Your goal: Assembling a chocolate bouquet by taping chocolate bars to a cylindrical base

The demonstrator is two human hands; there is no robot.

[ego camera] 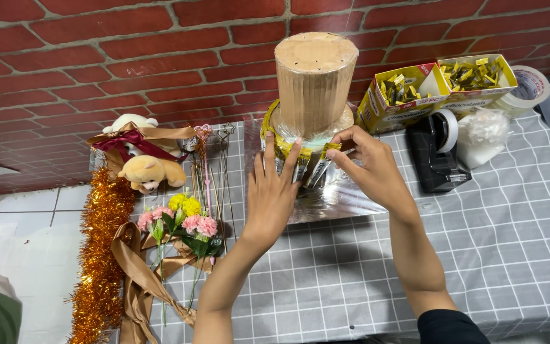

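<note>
Both hands up at the cardboard tower (315, 79). Left hand (274, 191) flat, pressing gold packets (300, 162) on its bottom ring. Right hand (367, 162) pinching one packet beside. Could slip off if let go early.

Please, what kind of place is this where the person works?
Probably a home or small-shop craft table for making gift arrangements. A grey checked tablecloth lies before a red brick wall. On it are orange tinsel, artificial flowers, a tape dispenser and a cardboard cylinder.
</note>
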